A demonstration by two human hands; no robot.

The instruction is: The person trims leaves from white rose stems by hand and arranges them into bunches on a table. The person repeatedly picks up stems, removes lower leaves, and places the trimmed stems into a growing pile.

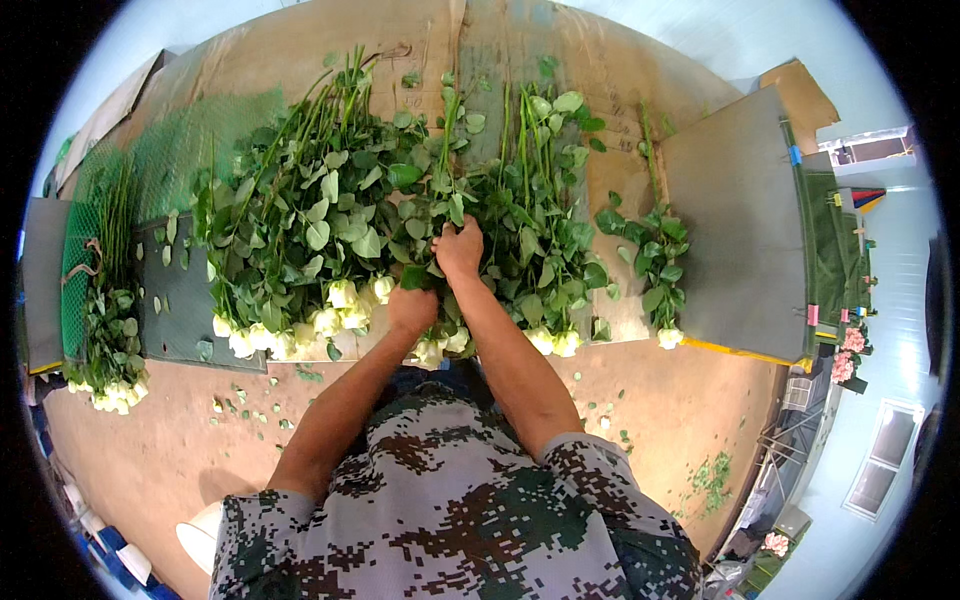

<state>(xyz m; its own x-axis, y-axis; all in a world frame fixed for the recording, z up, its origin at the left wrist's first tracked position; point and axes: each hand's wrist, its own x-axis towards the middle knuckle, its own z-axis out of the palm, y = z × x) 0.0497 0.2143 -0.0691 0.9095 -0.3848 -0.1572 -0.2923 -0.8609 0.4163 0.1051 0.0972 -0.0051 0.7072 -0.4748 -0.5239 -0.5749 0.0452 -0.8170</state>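
Note:
White roses [343,304] with long leafy stems lie in a wide pile before me, blooms toward me and cut ends pointing away. My left hand [412,306] is curled into the stems just above the blooms, its fingertips hidden by leaves. A little farther away and to the right, my right hand [459,246] closes around leafy rose stems [450,142] in the middle. Below the hands, several white blooms [433,351] hang by the table's near edge. More roses [551,341] lie to the right of my right forearm.
Cardboard [622,172] covers the table. A rose bundle in green netting [75,255] lies at far left. One rose [670,337] lies apart at right, beside a grey panel [739,225]. Loose leaves [259,416] are scattered on the floor. A white bucket [201,534] stands lower left.

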